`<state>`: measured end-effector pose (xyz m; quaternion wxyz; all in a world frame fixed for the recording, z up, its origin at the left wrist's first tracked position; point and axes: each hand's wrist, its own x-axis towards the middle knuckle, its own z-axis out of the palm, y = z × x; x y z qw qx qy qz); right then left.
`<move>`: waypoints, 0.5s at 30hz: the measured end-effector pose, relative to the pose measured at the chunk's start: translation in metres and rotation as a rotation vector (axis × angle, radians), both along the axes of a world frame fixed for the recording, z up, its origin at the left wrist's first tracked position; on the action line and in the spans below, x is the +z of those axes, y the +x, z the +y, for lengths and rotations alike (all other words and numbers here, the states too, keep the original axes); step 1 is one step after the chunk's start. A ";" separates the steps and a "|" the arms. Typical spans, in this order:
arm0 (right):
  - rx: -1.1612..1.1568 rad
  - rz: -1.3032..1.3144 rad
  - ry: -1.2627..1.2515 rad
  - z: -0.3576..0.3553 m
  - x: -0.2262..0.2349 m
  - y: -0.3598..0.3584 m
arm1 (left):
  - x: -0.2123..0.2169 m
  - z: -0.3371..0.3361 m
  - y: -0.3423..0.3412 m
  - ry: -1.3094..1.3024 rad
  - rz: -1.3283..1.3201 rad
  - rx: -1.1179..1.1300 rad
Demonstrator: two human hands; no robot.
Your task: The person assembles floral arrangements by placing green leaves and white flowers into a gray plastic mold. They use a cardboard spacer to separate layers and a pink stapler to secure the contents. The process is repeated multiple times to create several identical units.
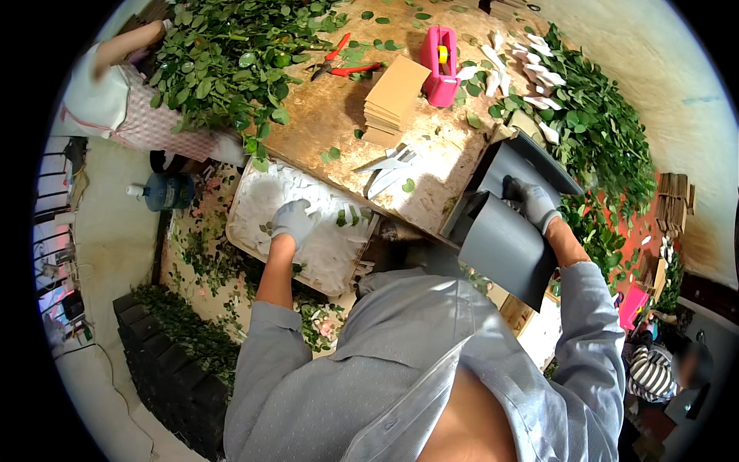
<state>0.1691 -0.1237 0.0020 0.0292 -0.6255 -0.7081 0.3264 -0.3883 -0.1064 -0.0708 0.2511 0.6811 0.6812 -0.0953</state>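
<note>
My left hand (pixel 294 222), in a pale glove, is over a shallow white crate (pixel 233 219) heaped with small white sleeves (pixel 327 246). Its fingers are bent together at the heap; whatever they grip is hidden against the white. To the right, a dark grey plastic trough (pixel 508 246) with curved walls stands at the table edge. Inside it lies my right hand (pixel 533 202), gloved with darker fingertips, its fingers stretched apart against the grey plastic. A grey-white cutting tool (pixel 391 165) rests on the table between the two hands.
On the wooden table (pixel 315 146) are stacked cardboard pieces (pixel 392 100), a pink tape dispenser (pixel 440 65) and red-handled pruning shears (pixel 339 61). Leafy stems (pixel 223 61) pile up left; white-wrapped stems (pixel 543 73) lie right. Another person (pixel 115 100) works at far left, another (pixel 662 366) at lower right.
</note>
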 end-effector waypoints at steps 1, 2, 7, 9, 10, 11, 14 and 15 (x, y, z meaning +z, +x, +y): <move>0.021 0.028 0.054 -0.002 -0.004 0.004 | 0.020 0.009 0.015 0.002 -0.007 -0.008; 0.031 -0.001 0.092 -0.003 -0.006 0.004 | 0.040 0.016 0.030 0.033 -0.025 -0.030; 0.031 -0.052 0.033 -0.001 -0.010 0.004 | 0.155 0.029 0.116 0.348 -0.730 -0.115; 0.040 0.001 0.045 0.001 -0.014 0.005 | 0.187 0.025 0.168 0.394 -0.999 -0.227; 0.054 -0.034 0.009 0.004 -0.003 -0.002 | 0.196 0.025 0.194 0.469 -1.049 -0.367; 0.070 -0.058 -0.029 0.006 0.009 -0.006 | 0.201 0.022 0.220 0.425 -1.082 -0.421; 0.019 -0.095 -0.039 0.006 0.000 0.000 | 0.205 0.023 0.294 0.360 -0.988 -0.770; 0.037 -0.116 -0.007 0.006 0.002 0.001 | 0.188 0.024 0.316 0.410 -0.920 -0.908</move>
